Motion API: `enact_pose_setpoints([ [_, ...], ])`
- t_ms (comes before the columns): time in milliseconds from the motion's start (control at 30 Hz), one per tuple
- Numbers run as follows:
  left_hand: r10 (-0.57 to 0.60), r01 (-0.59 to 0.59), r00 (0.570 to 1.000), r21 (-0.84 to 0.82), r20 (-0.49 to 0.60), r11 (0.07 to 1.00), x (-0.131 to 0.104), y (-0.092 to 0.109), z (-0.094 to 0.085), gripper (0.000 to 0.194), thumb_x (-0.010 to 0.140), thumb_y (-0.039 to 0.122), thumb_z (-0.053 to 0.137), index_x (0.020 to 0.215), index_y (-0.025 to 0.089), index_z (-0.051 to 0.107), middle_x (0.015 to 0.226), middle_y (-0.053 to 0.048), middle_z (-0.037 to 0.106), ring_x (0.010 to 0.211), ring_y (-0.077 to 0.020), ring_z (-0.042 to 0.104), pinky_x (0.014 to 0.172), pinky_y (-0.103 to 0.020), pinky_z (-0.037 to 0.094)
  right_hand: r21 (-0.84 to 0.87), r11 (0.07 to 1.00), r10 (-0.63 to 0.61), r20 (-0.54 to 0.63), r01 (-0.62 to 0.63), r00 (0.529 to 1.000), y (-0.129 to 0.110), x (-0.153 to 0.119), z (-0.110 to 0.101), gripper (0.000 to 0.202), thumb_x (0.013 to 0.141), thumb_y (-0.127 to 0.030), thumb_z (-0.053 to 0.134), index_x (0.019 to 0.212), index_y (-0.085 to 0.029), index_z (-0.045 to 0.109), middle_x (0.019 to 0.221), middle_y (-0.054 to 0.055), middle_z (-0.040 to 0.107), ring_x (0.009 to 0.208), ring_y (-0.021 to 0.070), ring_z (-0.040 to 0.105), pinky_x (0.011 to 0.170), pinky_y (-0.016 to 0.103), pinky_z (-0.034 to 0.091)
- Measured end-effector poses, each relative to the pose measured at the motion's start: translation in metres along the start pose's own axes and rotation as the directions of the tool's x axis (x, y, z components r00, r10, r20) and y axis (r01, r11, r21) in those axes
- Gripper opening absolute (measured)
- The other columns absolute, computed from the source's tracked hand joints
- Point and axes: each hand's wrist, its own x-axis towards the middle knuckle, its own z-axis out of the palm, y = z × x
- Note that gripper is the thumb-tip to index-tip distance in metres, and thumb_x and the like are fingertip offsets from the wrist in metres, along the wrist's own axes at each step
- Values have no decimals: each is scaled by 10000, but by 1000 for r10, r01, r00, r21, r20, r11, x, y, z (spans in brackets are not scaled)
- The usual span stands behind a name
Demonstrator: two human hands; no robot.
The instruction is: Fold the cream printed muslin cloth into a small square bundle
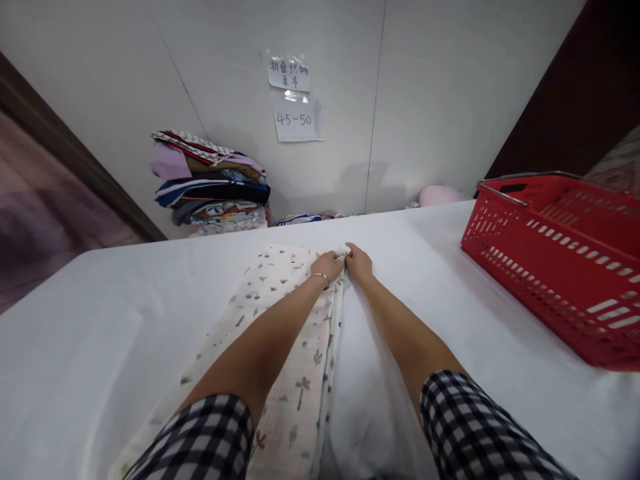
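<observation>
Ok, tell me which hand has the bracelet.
The left hand, at the far end of the patterned cloth: a thin bracelet circles its wrist, while the right hand, close beside it, has a bare wrist.

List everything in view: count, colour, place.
Table: 1, white, foreground
Printed cloth: 1, cream, table centre
Basket: 1, red, table right
Fabric stack: 1, multicoloured, beyond table, left
Striped fabric: 1, blue and white, right of stack
Unclear bundle: 1, pink, beyond table, right
Wall: 1, pale grey, back
Paper signs: 2, white, on wall
Drape: 1, pinkish, far left
Panel: 1, dark maroon, upper right
Bracelet: 1, silvery, centre
Sleeves: 2, black/white check, bottom
Left hand: 1, bare, fingers at cloth's far right corner
Right hand: 1, bare, fingers there too
</observation>
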Motion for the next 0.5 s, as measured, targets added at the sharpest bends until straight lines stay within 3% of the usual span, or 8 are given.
enact_pose_setpoints([
  [133,56,-55,998,-24,41,998,-8,2,0,552,805,568,465,1242,239,536,1276,-104,539,1101,-241,546,898,-329,417,-9,999,-31,24,32,999,1,-1,-1,455,842,-213,412,1274,-290,533,1077,2,640,942,158,563,837,257,403],
  [200,99,-98,995,-36,32,995,-8,2,1,529,818,539,470,1241,229,536,1261,-97,549,1101,-231,543,912,-321,412,-46,998,-30,36,31,999,0,-1,-1,395,848,-226,408,1182,-287,611,1064,13,641,959,168,563,835,260,406],
  [300,150,-154,984,-40,-97,987,-4,-5,0,421,894,401,387,1226,199,547,1237,-82,576,1130,-198,520,960,-299,387,-64,998,-23,20,24,1000,-1,-1,0,380,858,-242,397,1157,-285,627,1071,23,640,985,183,562,833,272,414],
  [400,124,-111,977,79,-174,991,3,-26,-8,411,901,269,347,1264,184,519,1332,-80,514,1243,-202,425,1050,-340,309,-47,999,-22,-8,21,1000,0,-1,1,455,858,-216,385,1282,-295,528,1117,16,631,1003,180,558,850,278,414],
  [500,57,-18,987,247,-150,969,8,-61,-21,482,901,337,338,1356,204,419,1479,-64,326,1371,-242,229,1113,-455,185,-40,999,-30,-5,30,1000,1,-1,1,497,854,-202,380,1333,-298,471,1125,12,627,987,181,562,845,285,421],
])
